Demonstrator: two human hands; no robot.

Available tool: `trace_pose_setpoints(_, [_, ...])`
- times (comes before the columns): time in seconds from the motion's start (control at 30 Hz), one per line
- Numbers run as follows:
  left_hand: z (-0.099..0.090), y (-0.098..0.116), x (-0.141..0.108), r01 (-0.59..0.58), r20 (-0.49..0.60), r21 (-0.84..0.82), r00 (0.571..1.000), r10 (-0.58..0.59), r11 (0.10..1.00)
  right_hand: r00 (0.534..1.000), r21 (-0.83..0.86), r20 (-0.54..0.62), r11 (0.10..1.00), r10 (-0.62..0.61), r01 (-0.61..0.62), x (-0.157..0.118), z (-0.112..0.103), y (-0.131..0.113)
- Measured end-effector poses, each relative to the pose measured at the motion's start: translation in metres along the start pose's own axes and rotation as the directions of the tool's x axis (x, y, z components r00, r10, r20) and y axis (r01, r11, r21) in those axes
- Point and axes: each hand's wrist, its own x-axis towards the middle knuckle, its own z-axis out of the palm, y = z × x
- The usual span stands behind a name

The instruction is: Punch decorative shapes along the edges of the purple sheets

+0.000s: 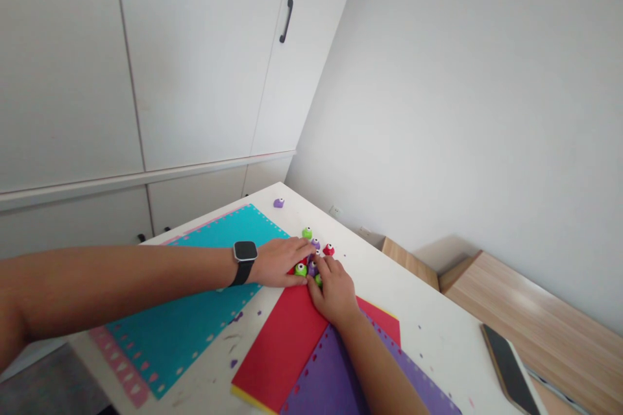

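A cluster of small craft punches sits on the far part of the white table, including a green punch, a purple punch and a red punch. My left hand, with a black watch on its wrist, curls around the cluster from the left. From the near right, my right hand closes in on the same punches, its fingers bent over them. Both hands touch the group, and some punches are partly hidden beneath the fingers. Another green punch stands just beyond my left fingers.
A lone purple punch sits near the far corner. Blue paper, red paper and purple paper with punched edges lie on the table, with paper bits around. A phone-like dark slab rests at right, by a wooden cabinet.
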Motion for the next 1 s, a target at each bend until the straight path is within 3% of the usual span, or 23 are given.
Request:
trace_pose_setpoints(0.67, [0.006,0.001,-0.005,0.005,0.017,0.087,1.0,-0.007,0.996,0.996,0.007,-0.03,0.997,0.082,-0.082,0.002,-0.001,0.009])
trace_pose_setpoints(0.87, [0.005,0.004,-0.002,0.028,-0.003,0.093,1.0,-0.028,0.995,0.968,-0.089,-0.061,0.965,0.244,-0.248,-0.024,-0.031,0.052])
trace_pose_setpoints(1.0, [0.007,0.005,-0.003,0.045,-0.034,0.079,0.999,-0.043,0.996,0.896,-0.199,-0.104,0.873,0.432,-0.445,-0.057,-0.06,0.104])
